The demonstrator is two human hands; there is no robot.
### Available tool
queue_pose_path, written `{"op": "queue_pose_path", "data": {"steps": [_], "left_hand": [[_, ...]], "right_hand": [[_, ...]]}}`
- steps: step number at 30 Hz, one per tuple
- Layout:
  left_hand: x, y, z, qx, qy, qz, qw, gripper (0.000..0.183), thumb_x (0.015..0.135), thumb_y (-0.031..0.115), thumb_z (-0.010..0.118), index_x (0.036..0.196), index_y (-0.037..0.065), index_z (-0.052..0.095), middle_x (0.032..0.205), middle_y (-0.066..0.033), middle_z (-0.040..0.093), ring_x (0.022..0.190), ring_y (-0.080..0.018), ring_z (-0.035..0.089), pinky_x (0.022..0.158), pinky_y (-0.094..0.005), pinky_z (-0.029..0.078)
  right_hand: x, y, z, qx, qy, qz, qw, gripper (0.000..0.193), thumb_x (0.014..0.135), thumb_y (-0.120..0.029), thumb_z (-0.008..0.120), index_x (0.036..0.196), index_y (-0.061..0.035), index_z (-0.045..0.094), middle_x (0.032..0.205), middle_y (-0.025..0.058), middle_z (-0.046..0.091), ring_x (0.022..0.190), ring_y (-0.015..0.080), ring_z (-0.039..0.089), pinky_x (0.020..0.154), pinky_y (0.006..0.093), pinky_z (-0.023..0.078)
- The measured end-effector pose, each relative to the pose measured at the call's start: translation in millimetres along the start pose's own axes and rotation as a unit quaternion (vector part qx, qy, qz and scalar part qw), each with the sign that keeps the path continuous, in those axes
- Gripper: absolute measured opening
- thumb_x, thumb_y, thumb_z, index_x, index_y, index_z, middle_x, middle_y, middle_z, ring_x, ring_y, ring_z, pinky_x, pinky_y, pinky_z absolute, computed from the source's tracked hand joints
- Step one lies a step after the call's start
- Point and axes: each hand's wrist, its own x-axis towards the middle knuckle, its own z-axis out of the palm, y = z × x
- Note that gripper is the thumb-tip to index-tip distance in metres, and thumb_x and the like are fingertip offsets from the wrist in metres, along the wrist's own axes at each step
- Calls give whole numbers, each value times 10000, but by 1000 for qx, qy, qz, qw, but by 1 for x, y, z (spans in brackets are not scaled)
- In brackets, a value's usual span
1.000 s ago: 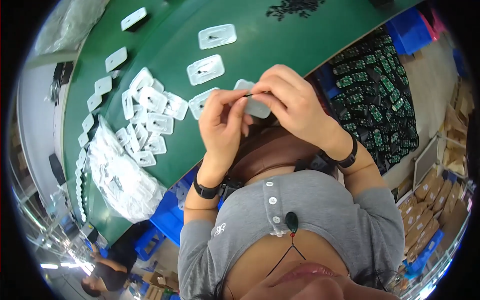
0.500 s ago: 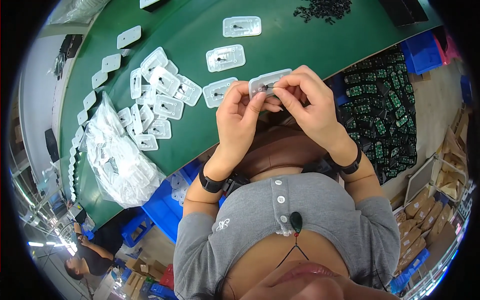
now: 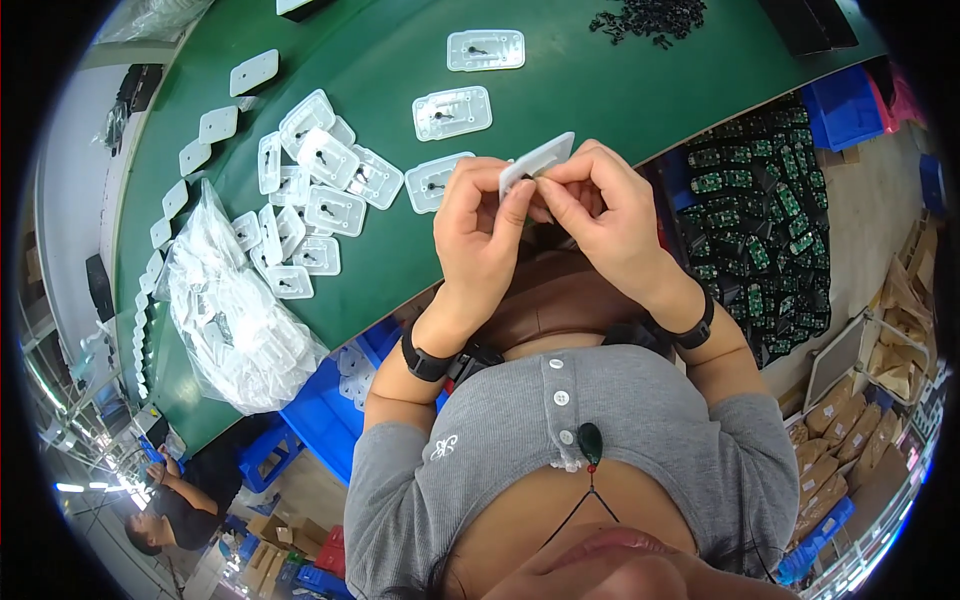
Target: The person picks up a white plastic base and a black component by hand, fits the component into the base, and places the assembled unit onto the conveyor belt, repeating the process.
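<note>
Above the table's near edge, my left hand [image 3: 478,222] pinches a white translucent plastic cover [image 3: 545,160] between thumb and fingers. The cover is tilted, almost edge-on. My right hand [image 3: 612,215] is closed at the cover's inner side, its thumb and forefinger pinching a small black part [image 3: 528,178] there; the fingers hide most of this part. Just left of the held cover, another cover [image 3: 428,184] lies on the table, partly behind my left hand. Two more covers, a middle one [image 3: 452,113] and a far one [image 3: 486,50], lie beyond it, each with a black part inside.
A green table [image 3: 560,100] carries a heap of similar covers [image 3: 335,210], a clear plastic bag [image 3: 235,320] and a pile of small black parts [image 3: 650,20]. Covers line its left edge. Green circuit boards [image 3: 760,220] lie at right. Another person [image 3: 185,505] is at lower left.
Both hands have tipped the held cover from a fairly flat angle to nearly edge-on. My right fingers have moved slightly left, closer in against it.
</note>
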Motion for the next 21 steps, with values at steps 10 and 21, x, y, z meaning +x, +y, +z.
{"op": "queue_pose_path", "data": {"steps": [10, 21], "left_hand": [[0, 2, -3, -185, -18, -135, 973, 36, 922, -7, 540, 929, -39, 524, 936, -87, 522, 728, -155, 631, 600, -239, 531], [10, 16, -15, -157, 32, -190, 969, 150, 958, 27, 475, 1068, -70, 508, 896, -150, 624, 708, -206, 667, 620, -284, 556]], "right_hand": [[12, -2, -17, -58, -22, -51, 997, 247, 787, -83, 726, 972, -31, 570, 977, 26, 510, 783, 94, 456, 678, 188, 390], [21, 8, -8, 131, -85, 94, 983, 237, 800, -88, 725, 962, -56, 555, 822, -31, 525, 693, 39, 451, 611, 177, 360]]}}
